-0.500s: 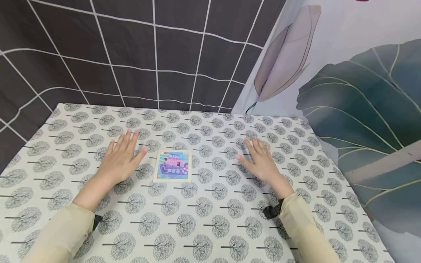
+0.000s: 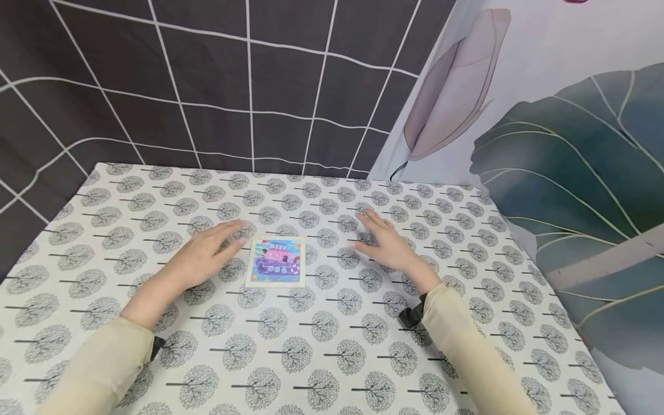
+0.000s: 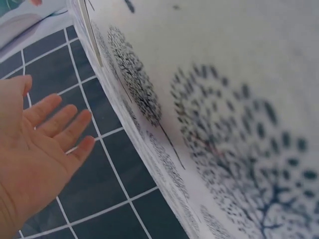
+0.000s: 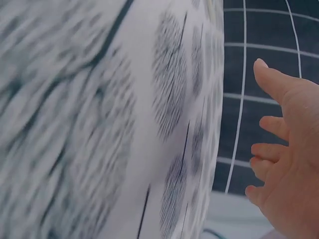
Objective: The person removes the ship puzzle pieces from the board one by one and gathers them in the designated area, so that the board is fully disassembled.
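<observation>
A square picture puzzle [image 2: 276,261] in a pale frame lies flat on the patterned tablecloth, showing a pink and purple scene on blue. My left hand [image 2: 204,255] is just left of it, held sideways with nothing in it; thumb and fingertips point toward the square and stay apart from it. To its right, across a stretch of cloth, my right hand [image 2: 385,242] is raised with fingers loosely extended and holds nothing. In the left wrist view the left palm [image 3: 37,149] shows with spread fingers. The right hand's fingers look slightly bent in the right wrist view [image 4: 286,144].
The tablecloth [image 2: 321,314] is white with grey trees. Behind the table hangs a dark curtain [image 2: 207,75] with white grid lines. On the right is a pale curtain [image 2: 560,173] with large leaves. A black strap [image 2: 412,316] sits at the right wrist.
Both hands have turned from palm-down to sideways and moved inward toward each other. The left has come nearer the picture puzzle, which stays in its place on the cloth.
</observation>
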### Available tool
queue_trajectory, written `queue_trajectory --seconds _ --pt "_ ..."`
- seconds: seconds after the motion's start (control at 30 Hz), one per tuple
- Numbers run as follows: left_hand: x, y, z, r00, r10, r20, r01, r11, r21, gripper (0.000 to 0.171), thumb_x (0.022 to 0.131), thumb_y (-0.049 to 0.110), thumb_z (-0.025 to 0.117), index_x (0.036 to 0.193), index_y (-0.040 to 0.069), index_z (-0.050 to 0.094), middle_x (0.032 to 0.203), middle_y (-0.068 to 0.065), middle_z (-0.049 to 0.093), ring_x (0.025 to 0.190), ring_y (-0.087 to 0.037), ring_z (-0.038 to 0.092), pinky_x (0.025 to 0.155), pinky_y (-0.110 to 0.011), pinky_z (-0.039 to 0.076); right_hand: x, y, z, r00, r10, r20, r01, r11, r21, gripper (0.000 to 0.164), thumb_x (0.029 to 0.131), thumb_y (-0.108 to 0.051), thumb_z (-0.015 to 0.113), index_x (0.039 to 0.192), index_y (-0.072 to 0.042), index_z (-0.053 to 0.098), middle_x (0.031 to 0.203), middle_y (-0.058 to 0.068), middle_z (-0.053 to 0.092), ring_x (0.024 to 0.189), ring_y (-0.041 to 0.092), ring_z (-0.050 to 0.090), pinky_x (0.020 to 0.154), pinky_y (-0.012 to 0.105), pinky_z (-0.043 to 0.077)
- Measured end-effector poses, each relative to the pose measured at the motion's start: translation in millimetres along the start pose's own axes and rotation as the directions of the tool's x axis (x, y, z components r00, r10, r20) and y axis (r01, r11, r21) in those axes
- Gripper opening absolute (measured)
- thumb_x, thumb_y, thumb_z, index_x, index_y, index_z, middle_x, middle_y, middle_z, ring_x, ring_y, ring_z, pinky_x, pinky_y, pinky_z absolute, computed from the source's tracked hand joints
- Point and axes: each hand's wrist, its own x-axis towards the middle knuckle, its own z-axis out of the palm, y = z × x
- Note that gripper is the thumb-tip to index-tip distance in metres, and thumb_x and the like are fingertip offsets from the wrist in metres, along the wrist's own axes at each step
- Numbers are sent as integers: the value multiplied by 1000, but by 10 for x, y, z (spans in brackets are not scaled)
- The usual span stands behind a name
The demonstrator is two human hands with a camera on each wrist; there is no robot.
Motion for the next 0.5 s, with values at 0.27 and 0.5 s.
queue_trajectory --seconds 0.27,0.5 --pt "33 113 92 986 152 70 -154 988 23 44 96 28 50 133 5 50 140 -18 44 130 -38 39 109 -57 27 273 -268 125 997 -71 -15 72 996 48 67 84 -36 68 140 -9 42 149 17 31 136 37 30 110 56 24" --pt "7 220 221 946 273 177 -294 950 103 44 93 30 55 130 7 53 139 -14 47 127 -37 43 109 -55 29 473 -432 249 989 -151 5 150 987 52 60 84 -28 69 136 -7 48 143 16 41 130 31 41 111 47 31"
